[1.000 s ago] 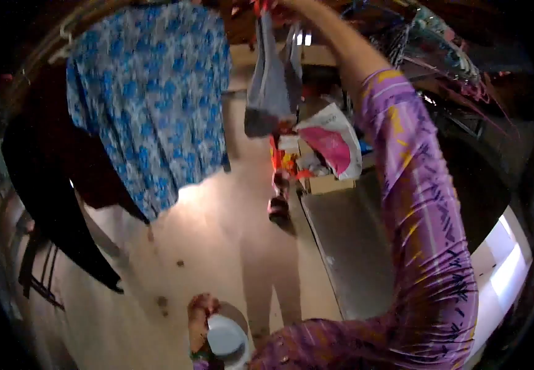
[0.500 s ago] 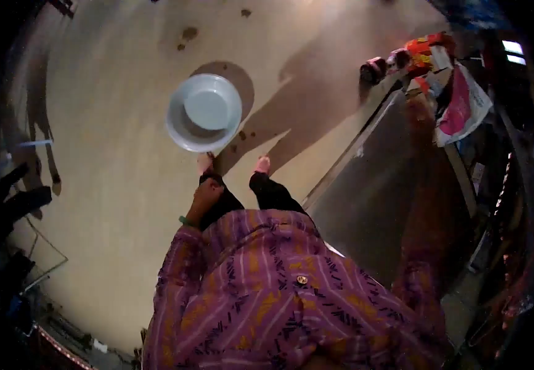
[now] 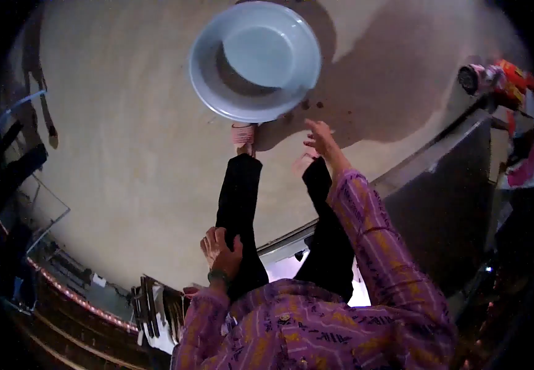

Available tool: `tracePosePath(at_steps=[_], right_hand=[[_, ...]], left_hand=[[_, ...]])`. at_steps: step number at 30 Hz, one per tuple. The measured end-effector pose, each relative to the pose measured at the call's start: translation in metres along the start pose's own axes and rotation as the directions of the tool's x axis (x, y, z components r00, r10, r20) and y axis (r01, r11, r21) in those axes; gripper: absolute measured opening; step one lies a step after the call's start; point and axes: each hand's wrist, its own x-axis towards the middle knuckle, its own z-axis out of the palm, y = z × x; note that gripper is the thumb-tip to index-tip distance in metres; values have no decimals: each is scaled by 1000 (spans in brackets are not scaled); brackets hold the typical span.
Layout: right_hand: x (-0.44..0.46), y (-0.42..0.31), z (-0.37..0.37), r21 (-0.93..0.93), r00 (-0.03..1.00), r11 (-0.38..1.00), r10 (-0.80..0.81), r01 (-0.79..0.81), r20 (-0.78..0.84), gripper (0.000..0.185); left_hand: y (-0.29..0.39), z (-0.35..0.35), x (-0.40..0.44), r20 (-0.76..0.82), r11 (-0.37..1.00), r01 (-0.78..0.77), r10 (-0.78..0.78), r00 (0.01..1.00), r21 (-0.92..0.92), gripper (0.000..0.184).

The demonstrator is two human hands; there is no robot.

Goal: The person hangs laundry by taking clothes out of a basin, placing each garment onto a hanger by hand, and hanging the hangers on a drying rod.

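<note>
A pale, wide round basin [image 3: 304, 52] sits on the floor just beyond my feet. Its inside shows a lighter round patch and a dark shadow; whether it holds liquid I cannot tell. My right hand [image 3: 322, 140] reaches forward near the basin's lower right rim, apart from it, fingers spread and nothing in them. Against my dark trouser leg [image 3: 237, 191] rests my left hand [image 3: 222, 253], its fingers bent and apart, holding nothing. A band circles the left wrist.
To the right stands a dark slab-like surface [image 3: 445, 191] with a raised edge. Red packets [image 3: 513, 83] and a dark round-ended object [image 3: 469, 79] lie at its far end. Slatted wooden pieces [image 3: 156, 305] are at lower left. Wet spots and shadows mark the floor.
The basin looks larger and nearer, as my view has lowered and shifted. My right hand has come out from the side toward the basin. My left hand stays by my leg.
</note>
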Motion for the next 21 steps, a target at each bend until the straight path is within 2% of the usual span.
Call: tracePosePath(at_steps=[1,2,4,5,7,8,9,11,12,13,18,20,21], right_hand=[[0,-15,21,169,991,984,81,-63,-103,40],[26,-10,32,158,992,985,89,-74,-89,40],[76,5,41,387,981,919,-3,-74,195,43],[72,-5,50,373,979,924,7,-83,203,43],[61,-28,58,533,973,831,40,-158,227,34],[60,-23,56,519,974,841,40,-154,224,34],[55,-19,54,370,962,920,-207,128,179,29],[24,-42,54,183,871,887,-455,425,183,24],[9,-64,61,284,961,940,-238,191,143,22],[-11,-88,70,391,992,919,-9,-41,126,20],[-72,-176,97,280,995,958,-81,63,54,20],[-91,-194,100,272,959,934,-267,233,97,26],[-105,-194,98,265,955,928,-288,261,67,28]], left_hand=[[-1,-1,4,-29,1000,-22,21,999,-12,30],[-5,-1,5,-26,1000,-3,3,1000,-7,30],[-9,-2,0,-49,993,-36,30,998,-112,30],[-12,1,4,-45,993,-19,14,999,-114,30],[-18,3,10,-47,987,-9,1,999,-161,31],[-17,1,9,-47,984,1,-9,999,-176,31],[-16,-1,10,-49,981,3,-13,999,-194,31],[-14,-7,11,-61,972,6,-21,998,-235,31],[-14,-10,14,-26,976,25,-31,999,-216,31],[-14,-13,16,3,980,38,-39,999,-197,31],[-17,-12,9,-77,969,55,-76,994,-241,29],[-20,-16,9,-77,967,57,-79,994,-250,30],[-21,-19,6,-4,956,110,-115,993,-272,32]])
